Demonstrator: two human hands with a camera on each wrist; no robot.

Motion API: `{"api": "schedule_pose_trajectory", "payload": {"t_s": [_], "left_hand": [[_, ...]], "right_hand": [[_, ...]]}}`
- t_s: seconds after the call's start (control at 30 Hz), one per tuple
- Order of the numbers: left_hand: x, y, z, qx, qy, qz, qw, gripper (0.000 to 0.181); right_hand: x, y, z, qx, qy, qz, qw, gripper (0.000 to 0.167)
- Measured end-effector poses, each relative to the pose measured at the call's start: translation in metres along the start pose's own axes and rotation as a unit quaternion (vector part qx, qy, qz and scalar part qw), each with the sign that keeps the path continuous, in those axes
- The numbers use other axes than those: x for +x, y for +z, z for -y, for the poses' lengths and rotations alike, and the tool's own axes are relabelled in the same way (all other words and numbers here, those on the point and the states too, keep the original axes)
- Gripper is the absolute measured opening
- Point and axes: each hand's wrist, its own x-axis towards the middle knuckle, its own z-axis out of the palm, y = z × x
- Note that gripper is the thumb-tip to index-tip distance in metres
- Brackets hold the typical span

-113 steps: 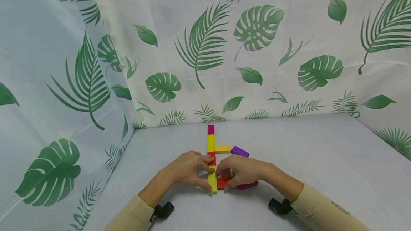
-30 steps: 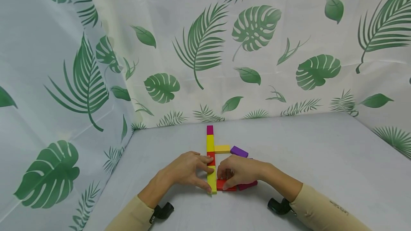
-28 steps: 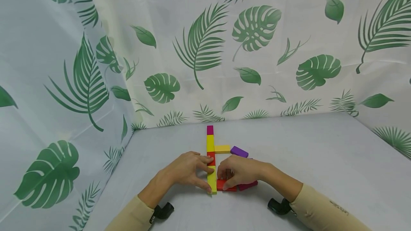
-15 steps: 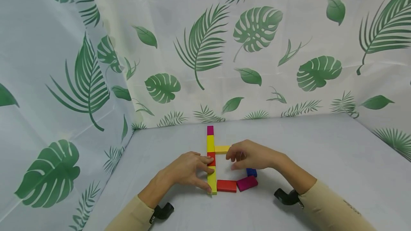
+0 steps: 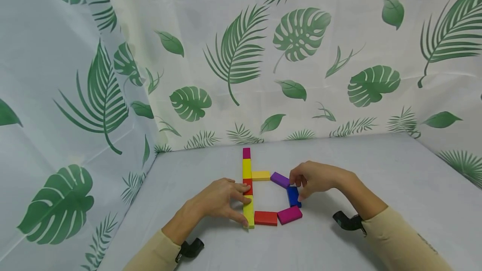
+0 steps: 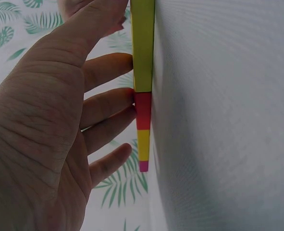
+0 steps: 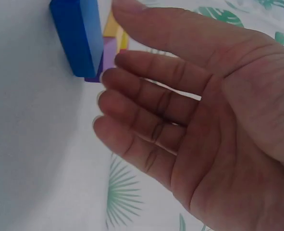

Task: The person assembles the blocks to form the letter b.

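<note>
Coloured wooden blocks lie on the table in a straight column with a loop to its right. From the far end, the column has a magenta block (image 5: 246, 153), a yellow block (image 5: 246, 168), a red block (image 5: 247, 182) and a long yellow block (image 5: 248, 212). My left hand (image 5: 222, 198) rests along the column's left side, its extended fingertips touching the red and near yellow blocks. My right hand (image 5: 320, 177) is at the blue block (image 5: 293, 197), thumb beside it and fingers by the purple block (image 5: 280, 180). In the right wrist view those fingers look loosely bent, holding nothing.
The loop also includes an orange-yellow block (image 5: 261, 175), a lower red block (image 5: 265, 218) and a tilted magenta block (image 5: 290, 215). A white cloth covers the table (image 5: 361, 162). Leaf-patterned curtains (image 5: 316, 95) stand behind and on the sides.
My right hand has left the lower red block, lifted over the loop and moved right to the blue block. The lower blocks are now uncovered. My left hand has stayed in place.
</note>
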Motion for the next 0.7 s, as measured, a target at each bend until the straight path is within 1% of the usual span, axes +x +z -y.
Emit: {"api": "schedule_pose_trajectory", "payload": {"t_s": [0.07,0.17,0.4,0.7], "left_hand": [[0.0,0.0,0.0,0.001,-0.001,0.001,1.0,0.069],[0.0,0.0,0.0,0.004,-0.001,0.002,1.0,0.069],[0.0,-0.002,-0.003,-0.007,-0.008,0.005,0.9999,0.071],[0.0,-0.001,-0.002,-0.006,-0.003,0.005,1.0,0.071]], "right_hand": [[-0.001,0.001,0.001,0.001,0.017,0.005,0.9998,0.034],[-0.002,0.003,0.002,-0.003,0.029,0.011,0.9995,0.037],[-0.002,0.006,0.008,-0.031,0.042,0.014,0.9985,0.043],[0.0,0.011,0.011,-0.044,0.057,0.007,0.9974,0.046]]}}
